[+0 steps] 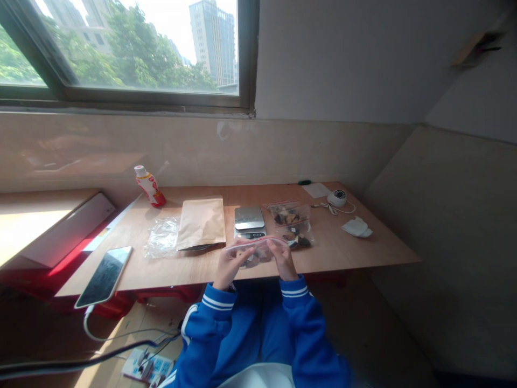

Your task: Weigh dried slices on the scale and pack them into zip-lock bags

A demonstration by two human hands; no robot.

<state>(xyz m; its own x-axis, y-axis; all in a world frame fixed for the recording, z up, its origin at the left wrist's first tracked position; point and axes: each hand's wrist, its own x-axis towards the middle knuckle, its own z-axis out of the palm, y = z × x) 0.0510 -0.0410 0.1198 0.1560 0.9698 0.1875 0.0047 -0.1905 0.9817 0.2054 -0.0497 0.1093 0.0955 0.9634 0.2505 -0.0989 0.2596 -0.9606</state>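
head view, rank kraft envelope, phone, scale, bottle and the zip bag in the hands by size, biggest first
1. Kraft paper envelope and phone: too alike to rank, and the phone lies nearer the camera.
2. Clear zip bag and digital scale: also alike, the bag being nearer.
3. Red and white bottle, smallest.

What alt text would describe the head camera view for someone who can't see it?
A person's left hand and right hand hold a clear zip bag of dark and pale pieces above a wooden table, next to a digital kitchen scale and more filled bags.
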